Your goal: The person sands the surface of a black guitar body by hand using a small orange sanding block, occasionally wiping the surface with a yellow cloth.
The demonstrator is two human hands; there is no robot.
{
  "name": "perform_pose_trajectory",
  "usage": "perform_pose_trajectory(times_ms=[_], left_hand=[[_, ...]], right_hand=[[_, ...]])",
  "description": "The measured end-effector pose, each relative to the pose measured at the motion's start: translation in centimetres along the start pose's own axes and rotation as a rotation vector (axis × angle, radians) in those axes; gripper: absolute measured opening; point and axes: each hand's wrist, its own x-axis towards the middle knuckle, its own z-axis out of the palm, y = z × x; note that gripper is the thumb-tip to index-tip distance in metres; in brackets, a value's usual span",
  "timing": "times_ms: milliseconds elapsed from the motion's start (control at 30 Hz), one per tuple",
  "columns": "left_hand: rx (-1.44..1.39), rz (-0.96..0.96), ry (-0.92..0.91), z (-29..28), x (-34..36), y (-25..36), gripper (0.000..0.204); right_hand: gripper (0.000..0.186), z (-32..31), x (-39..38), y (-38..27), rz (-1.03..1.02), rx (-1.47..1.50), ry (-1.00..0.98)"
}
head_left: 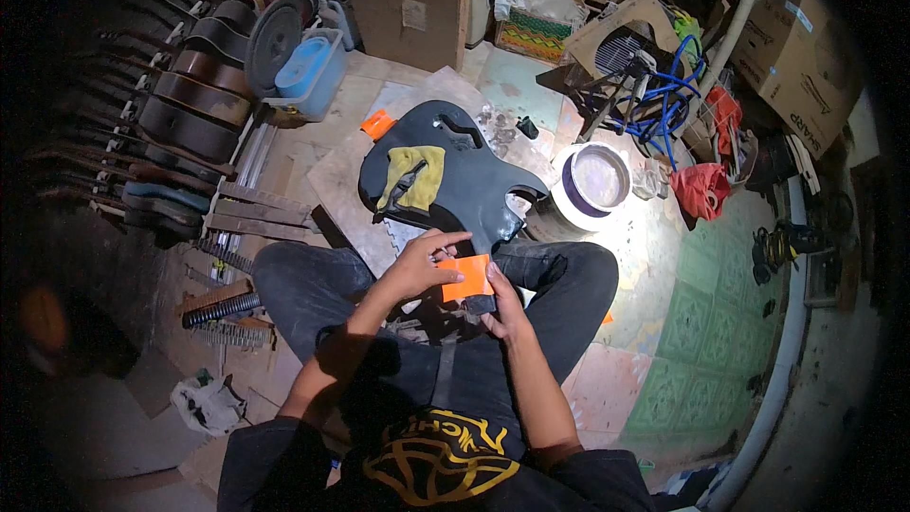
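Note:
Between my hands, over my lap, is a small bright orange sheet [464,279], with a dark block [481,304] showing under its lower right corner. My left hand [423,265] pinches the sheet's left edge with the thumb on top, its index finger stretched out above. My right hand [506,303] grips the right edge and the block from the side. Just beyond them lies a dark electric guitar body [464,166], flat on a board [332,175]. A yellow cloth [427,192] is spread on it, with a crumpled dark thing [406,184] on top.
Right of the guitar body stands a white round bucket [595,180]. Another orange piece [377,124] lies at the board's far left. Guitars [194,100] hang in a row at left, near a blue tub [313,76]. Blue hose [671,100] and cardboard boxes [801,66] crowd the far right.

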Motion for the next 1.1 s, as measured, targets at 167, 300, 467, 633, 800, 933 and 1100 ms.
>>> perform_pose_trajectory(times_ms=[167, 300, 467, 633, 800, 933, 1100], left_hand=[[0.075, 0.128, 0.113, 1.9, -0.7, -0.6, 0.051], [0.135, 0.106, 0.097, 2.1, -0.5, 0.2, 0.048], [0.095, 0.102, 0.108, 1.9, 0.1, -1.2, 0.044], [-0.038, 0.061, 0.111, 1.8, 0.6, -2.5, 0.038], [0.078, 0.083, 0.108, 2.0, 0.8, -1.9, 0.036], [0.028, 0.05, 0.051, 1.2, 1.4, -2.1, 0.035], [-0.009, 0.02, -0.009, 0.8, 1.8, -2.1, 0.037]], right_hand=[[0.042, 0.4, -0.1, 0.0, -0.016, 0.031, 0.068], [0.046, -0.3, 0.1, -0.2, 0.023, 0.078, 0.057], [0.051, -0.3, 0.2, 0.2, 0.011, 0.083, 0.046], [0.047, -0.8, 0.7, 0.6, 0.009, 0.078, 0.024], [0.044, -0.3, 0.5, 0.3, 0.003, 0.099, 0.028], [0.042, -0.1, 0.6, 0.0, 0.011, 0.103, 0.009], [0.042, -0.4, 0.7, 0.0, 0.023, 0.128, -0.009]])
